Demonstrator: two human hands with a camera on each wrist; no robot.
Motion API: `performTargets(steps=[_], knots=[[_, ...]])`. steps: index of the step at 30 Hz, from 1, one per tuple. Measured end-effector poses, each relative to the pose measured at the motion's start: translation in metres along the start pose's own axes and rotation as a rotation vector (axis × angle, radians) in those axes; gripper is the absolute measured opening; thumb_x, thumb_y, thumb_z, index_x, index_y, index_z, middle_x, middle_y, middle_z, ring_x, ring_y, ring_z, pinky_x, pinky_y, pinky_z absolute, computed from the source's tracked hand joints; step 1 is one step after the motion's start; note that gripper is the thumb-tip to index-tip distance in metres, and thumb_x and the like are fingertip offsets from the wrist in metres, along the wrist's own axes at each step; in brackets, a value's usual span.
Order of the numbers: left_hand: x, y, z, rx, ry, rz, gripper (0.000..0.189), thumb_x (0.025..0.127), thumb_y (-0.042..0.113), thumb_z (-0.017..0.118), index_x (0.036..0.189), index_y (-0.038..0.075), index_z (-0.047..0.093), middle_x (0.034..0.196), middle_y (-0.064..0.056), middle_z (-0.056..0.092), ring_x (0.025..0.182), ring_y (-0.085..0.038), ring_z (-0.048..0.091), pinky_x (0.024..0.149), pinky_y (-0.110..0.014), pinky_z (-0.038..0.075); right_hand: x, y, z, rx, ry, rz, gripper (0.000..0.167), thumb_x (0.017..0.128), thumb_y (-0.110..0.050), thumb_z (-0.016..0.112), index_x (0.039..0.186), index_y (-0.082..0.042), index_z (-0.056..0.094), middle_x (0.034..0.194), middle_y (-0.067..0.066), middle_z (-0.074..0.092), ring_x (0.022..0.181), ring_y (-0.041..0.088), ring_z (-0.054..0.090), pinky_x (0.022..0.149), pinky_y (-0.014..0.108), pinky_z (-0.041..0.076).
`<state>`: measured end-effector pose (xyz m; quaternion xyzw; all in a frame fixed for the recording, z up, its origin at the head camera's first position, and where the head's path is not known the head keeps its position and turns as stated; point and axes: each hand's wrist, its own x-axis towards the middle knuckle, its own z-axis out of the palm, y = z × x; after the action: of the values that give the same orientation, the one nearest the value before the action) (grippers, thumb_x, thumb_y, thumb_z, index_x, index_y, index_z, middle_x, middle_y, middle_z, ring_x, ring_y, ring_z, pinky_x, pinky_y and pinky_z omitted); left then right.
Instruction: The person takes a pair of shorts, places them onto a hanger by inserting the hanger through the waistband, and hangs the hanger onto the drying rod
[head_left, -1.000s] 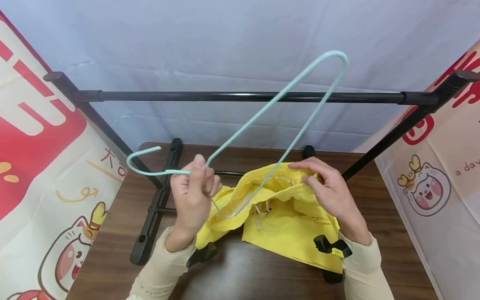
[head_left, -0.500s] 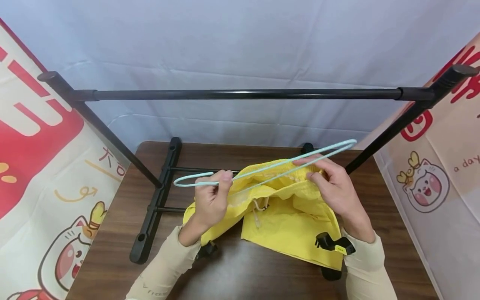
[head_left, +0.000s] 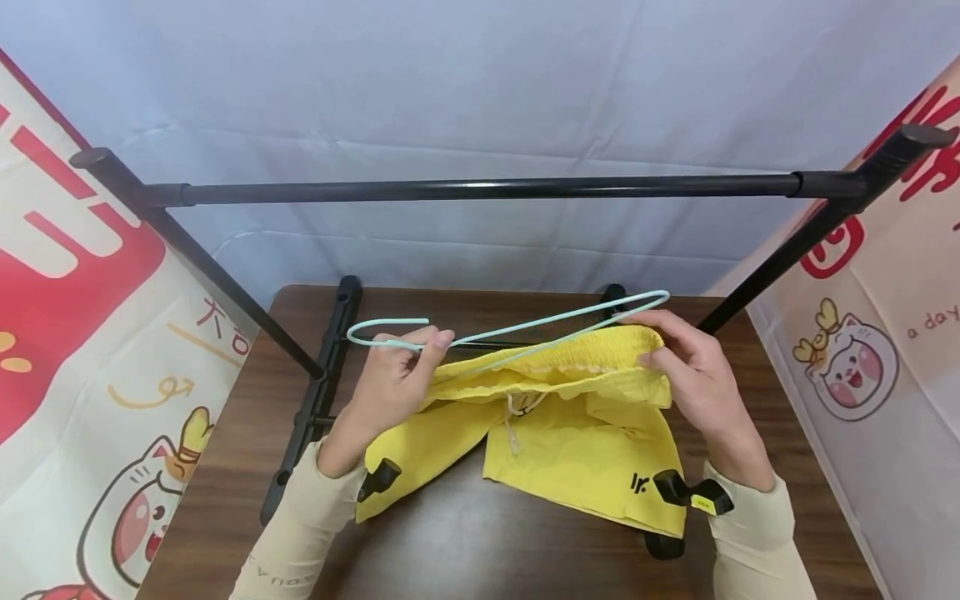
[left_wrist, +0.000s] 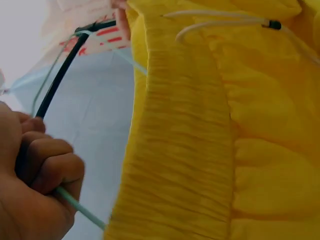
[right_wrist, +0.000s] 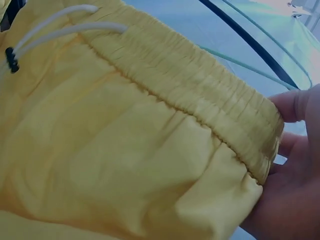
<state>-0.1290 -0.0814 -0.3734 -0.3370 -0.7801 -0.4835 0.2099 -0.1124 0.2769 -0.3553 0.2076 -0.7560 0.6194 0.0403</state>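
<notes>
Yellow shorts (head_left: 577, 450) with an elastic waistband and a white drawstring hang below my hands, the waist partly gaping. My right hand (head_left: 701, 375) grips the waistband at its right end, thumb in front. A mint-green wire hanger (head_left: 555, 317) is held in the curled fingers of my left hand (head_left: 393, 375), near its hook, which points left. One end of the hanger extends above the right end of the waistband, close to the right fingers; its lower left part goes behind the waistband's front edge. In the left wrist view the wire (left_wrist: 82, 210) passes out of my fist behind the waistband (left_wrist: 170, 135).
Behind the shorts stands a black rack with a horizontal rail (head_left: 480, 190) and feet (head_left: 300, 450) on a brown wooden table (head_left: 217, 517). A pale cloth backdrop (head_left: 450, 92) hangs behind it. Printed panels (head_left: 60, 333) flank both sides.
The hanger has swung down from a steep tilt to nearly level, and its lower end has risen out of the shorts' depth. The right hand has drawn the waistband slightly right.
</notes>
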Motion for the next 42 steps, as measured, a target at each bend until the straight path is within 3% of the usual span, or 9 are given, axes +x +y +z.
performTargets(steps=[7, 15, 21, 23, 27, 29, 32, 37, 42], knots=[[-0.005, -0.004, -0.002, 0.112, -0.196, -0.054, 0.052, 0.113, 0.036, 0.047, 0.067, 0.015, 0.037, 0.06, 0.007, 0.025, 0.054, 0.002, 0.017, 0.053, -0.019, 0.019, -0.004, 0.001, -0.004, 0.053, 0.107, -0.01, 0.048, 0.093, 0.02, 0.041, 0.131, -0.003, 0.062, 0.118, -0.001, 0.066, 0.095, 0.008, 0.064, 0.073, 0.015, 0.054], [-0.005, -0.007, 0.001, 0.242, -0.266, 0.005, 0.053, 0.114, 0.043, 0.039, 0.071, 0.015, 0.051, 0.06, 0.008, 0.027, 0.056, 0.002, 0.013, 0.055, -0.018, 0.02, -0.007, 0.002, -0.005, 0.09, 0.131, -0.091, 0.052, 0.089, 0.027, 0.044, 0.129, -0.002, 0.061, 0.119, 0.002, 0.064, 0.099, 0.008, 0.067, 0.075, 0.014, 0.056], [-0.005, -0.008, 0.001, 0.279, -0.307, 0.02, 0.045, 0.112, 0.027, 0.052, 0.071, 0.01, 0.061, 0.058, 0.006, 0.03, 0.051, 0.002, 0.007, 0.051, -0.017, 0.016, -0.005, 0.002, -0.003, 0.067, 0.152, -0.122, 0.046, 0.089, 0.027, 0.049, 0.128, 0.005, 0.061, 0.117, 0.003, 0.066, 0.1, 0.008, 0.068, 0.073, 0.014, 0.057], [-0.005, -0.007, 0.0, 0.282, -0.324, 0.016, 0.045, 0.11, 0.022, 0.057, 0.066, 0.011, 0.056, 0.058, 0.005, 0.03, 0.051, 0.002, 0.006, 0.05, -0.017, 0.015, -0.004, 0.001, -0.002, 0.06, 0.156, -0.119, 0.046, 0.089, 0.026, 0.049, 0.127, 0.003, 0.063, 0.116, 0.002, 0.066, 0.099, 0.008, 0.068, 0.071, 0.014, 0.057], [-0.006, -0.006, -0.002, 0.311, -0.378, -0.006, 0.034, 0.11, 0.023, 0.057, 0.081, 0.012, 0.071, 0.058, 0.008, 0.029, 0.049, 0.002, 0.007, 0.049, -0.017, 0.017, -0.003, 0.0, 0.0, 0.011, 0.16, -0.143, 0.048, 0.088, 0.027, 0.052, 0.126, 0.0, 0.064, 0.112, 0.0, 0.066, 0.1, 0.008, 0.066, 0.079, 0.012, 0.056], [-0.006, -0.007, -0.003, 0.347, -0.405, -0.016, 0.035, 0.111, 0.026, 0.053, 0.084, 0.013, 0.071, 0.057, 0.009, 0.027, 0.049, 0.001, 0.008, 0.049, -0.018, 0.017, -0.002, 0.0, 0.002, -0.03, 0.164, -0.164, 0.047, 0.086, 0.027, 0.054, 0.125, 0.004, 0.064, 0.11, -0.001, 0.066, 0.1, 0.009, 0.066, 0.086, 0.012, 0.056], [-0.006, -0.006, -0.004, 0.406, -0.417, -0.028, 0.037, 0.111, 0.028, 0.053, 0.08, 0.015, 0.068, 0.057, 0.011, 0.025, 0.048, -0.001, 0.009, 0.049, -0.018, 0.017, 0.0, -0.001, 0.005, -0.096, 0.162, -0.196, 0.042, 0.084, 0.028, 0.057, 0.122, 0.011, 0.062, 0.11, -0.001, 0.066, 0.102, 0.008, 0.065, 0.095, 0.012, 0.053], [-0.002, -0.003, -0.005, 0.431, -0.401, -0.043, 0.043, 0.108, 0.028, 0.059, 0.067, 0.019, 0.051, 0.056, 0.01, 0.024, 0.046, -0.002, 0.012, 0.048, -0.019, 0.018, 0.003, -0.003, 0.01, -0.139, 0.155, -0.231, 0.036, 0.086, 0.026, 0.062, 0.118, 0.011, 0.064, 0.113, -0.002, 0.067, 0.102, 0.006, 0.064, 0.094, 0.012, 0.052], [0.002, 0.003, -0.008, 0.407, -0.355, -0.018, 0.048, 0.108, 0.028, 0.06, 0.065, 0.02, 0.041, 0.056, 0.01, 0.024, 0.047, -0.001, 0.013, 0.049, -0.019, 0.019, 0.005, -0.011, 0.017, -0.179, 0.082, -0.161, 0.032, 0.087, 0.018, 0.071, 0.116, 0.006, 0.068, 0.113, 0.002, 0.066, 0.101, 0.01, 0.063, 0.092, 0.014, 0.053]])
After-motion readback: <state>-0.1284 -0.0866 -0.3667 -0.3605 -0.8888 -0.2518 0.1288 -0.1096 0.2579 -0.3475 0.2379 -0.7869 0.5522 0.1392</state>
